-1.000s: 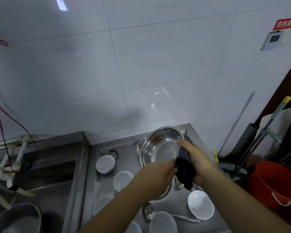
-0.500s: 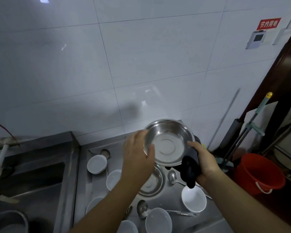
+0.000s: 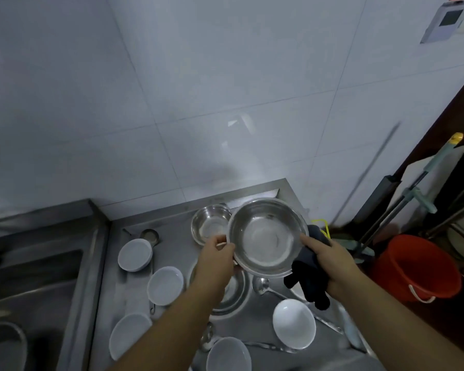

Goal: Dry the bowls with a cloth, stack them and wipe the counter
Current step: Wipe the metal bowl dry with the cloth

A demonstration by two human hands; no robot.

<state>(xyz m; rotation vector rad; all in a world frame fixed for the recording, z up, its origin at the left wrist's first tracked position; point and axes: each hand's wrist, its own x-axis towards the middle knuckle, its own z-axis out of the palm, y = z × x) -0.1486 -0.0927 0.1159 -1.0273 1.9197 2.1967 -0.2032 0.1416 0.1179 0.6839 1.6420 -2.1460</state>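
Note:
I hold a large steel bowl (image 3: pixel 265 236) above the steel counter (image 3: pixel 177 231), its inside facing me. My left hand (image 3: pixel 216 261) pinches its left rim. My right hand (image 3: pixel 330 261) grips its right rim together with a dark cloth (image 3: pixel 306 279) that hangs below the bowl. A smaller steel bowl (image 3: pixel 210 223) stands behind it on the counter, and another steel bowl (image 3: pixel 235 293) lies under my left wrist. Several white bowls lie around, among them one white bowl (image 3: pixel 294 323) at the front right and another white bowl (image 3: pixel 135 251) at the left.
Ladles and spoons (image 3: pixel 268 287) lie among the bowls. A sink (image 3: pixel 32 279) is at the left with a steel basin (image 3: pixel 3 346) in it. A red bucket (image 3: pixel 423 266) and mop handles (image 3: pixel 413 188) stand to the right of the counter. A tiled wall is behind.
My left hand moved from the bowl's upper left rim down to its lower left rim. The bowl has tipped to face me more, and the view has shifted down and right.

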